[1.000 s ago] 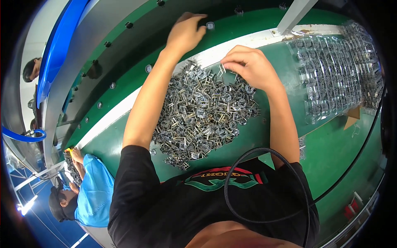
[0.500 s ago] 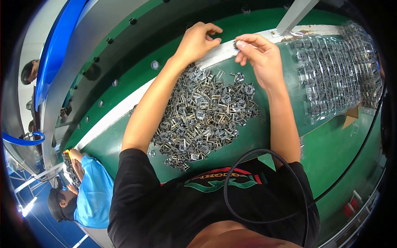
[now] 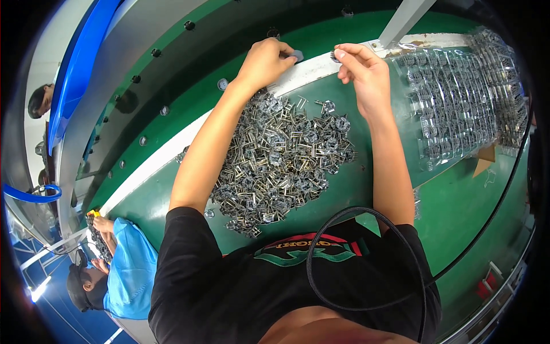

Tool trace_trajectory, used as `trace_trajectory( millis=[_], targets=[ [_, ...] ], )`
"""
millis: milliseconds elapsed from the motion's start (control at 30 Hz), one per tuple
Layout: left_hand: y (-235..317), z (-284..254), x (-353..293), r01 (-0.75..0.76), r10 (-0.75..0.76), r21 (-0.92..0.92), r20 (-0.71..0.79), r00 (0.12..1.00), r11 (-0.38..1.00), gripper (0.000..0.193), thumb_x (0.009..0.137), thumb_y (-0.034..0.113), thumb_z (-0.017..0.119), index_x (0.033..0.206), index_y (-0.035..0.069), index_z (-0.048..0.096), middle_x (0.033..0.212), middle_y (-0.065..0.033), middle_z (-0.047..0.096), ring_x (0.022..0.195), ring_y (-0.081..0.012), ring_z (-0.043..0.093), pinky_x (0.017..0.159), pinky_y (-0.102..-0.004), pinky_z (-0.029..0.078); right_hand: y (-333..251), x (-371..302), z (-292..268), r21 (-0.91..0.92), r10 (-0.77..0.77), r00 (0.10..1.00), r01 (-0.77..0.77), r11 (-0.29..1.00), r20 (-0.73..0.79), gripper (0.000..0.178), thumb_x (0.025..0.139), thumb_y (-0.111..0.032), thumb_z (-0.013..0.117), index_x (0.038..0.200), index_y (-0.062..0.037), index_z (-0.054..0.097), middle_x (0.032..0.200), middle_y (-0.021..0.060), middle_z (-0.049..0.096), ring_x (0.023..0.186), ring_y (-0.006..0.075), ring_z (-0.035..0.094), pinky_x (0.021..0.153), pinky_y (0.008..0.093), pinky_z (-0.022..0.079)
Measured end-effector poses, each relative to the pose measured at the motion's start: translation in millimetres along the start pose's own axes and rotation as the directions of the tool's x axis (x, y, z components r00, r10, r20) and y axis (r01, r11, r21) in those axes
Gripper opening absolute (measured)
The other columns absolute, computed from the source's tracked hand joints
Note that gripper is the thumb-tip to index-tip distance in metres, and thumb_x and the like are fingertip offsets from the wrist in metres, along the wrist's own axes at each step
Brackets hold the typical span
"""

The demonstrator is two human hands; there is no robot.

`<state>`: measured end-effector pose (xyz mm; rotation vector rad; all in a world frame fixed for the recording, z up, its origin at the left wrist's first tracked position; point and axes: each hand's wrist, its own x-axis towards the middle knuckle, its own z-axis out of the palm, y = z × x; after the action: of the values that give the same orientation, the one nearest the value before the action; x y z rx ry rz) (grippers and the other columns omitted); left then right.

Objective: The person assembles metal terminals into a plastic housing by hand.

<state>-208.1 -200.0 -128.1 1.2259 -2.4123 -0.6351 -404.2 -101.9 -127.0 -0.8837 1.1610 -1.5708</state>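
My left hand (image 3: 266,64) is at the far edge of the bench, its fingers closed on a small whitish, clear piece (image 3: 297,55) beside the green belt. To its right, my right hand (image 3: 366,71) pinches a small dark part (image 3: 334,56) between thumb and fingertips; its exact kind is too small to make out. Between my forearms lies a heap of small dark parts with metal pins (image 3: 281,160) on the green bench top (image 3: 358,195).
Beyond a white rail (image 3: 154,157) runs the green belt (image 3: 189,94), carrying spaced round clear pieces (image 3: 222,84) and dark parts (image 3: 189,26). Clear plastic trays of parts (image 3: 458,103) lie at right. A black cable (image 3: 492,221) loops before my chest. A blue-clothed co-worker (image 3: 130,269) is at left.
My left hand has come down slightly and closed on the whitish piece. My right hand has shifted a little right, still pinching the dark part. The pieces on the belt have moved rightward.
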Motion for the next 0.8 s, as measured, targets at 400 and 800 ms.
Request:
trace_trajectory(
  millis=[400, 800],
  targets=[
    [56, -28, -60, 0.064, -0.166, -0.834, -0.034, 0.985, 0.548, 0.023, 0.086, 0.004, 0.071, 0.106, -0.006, 0.069, 0.099, -0.0137, 0.072, 0.091, -0.0168, 0.069, 0.084, -0.0271, 0.055, -3, -13, 20, 0.182, -0.054, 0.974, 0.014, 0.983, 0.219, 0.017, 0.09, -0.005, 0.067, 0.104, 0.0043, 0.067, 0.092, 0.0098, 0.069, 0.078, 0.0147, 0.067, 0.068, 0.0242, 0.051],
    [68, -29, -116, 0.08, -0.347, -0.92, -0.064, 0.936, 0.385, 0.043, 0.08, -0.01, 0.071, 0.122, -0.007, 0.06, 0.1, -0.0153, 0.07, 0.092, -0.0166, 0.069, 0.083, -0.0272, 0.058, -1, -43, 50, 0.024, -0.131, 0.967, 0.129, 0.991, 0.216, 0.013, 0.087, -0.003, 0.071, 0.098, 0.0028, 0.069, 0.09, 0.0055, 0.069, 0.072, 0.0091, 0.063, 0.065, 0.0206, 0.05]
  ],
)
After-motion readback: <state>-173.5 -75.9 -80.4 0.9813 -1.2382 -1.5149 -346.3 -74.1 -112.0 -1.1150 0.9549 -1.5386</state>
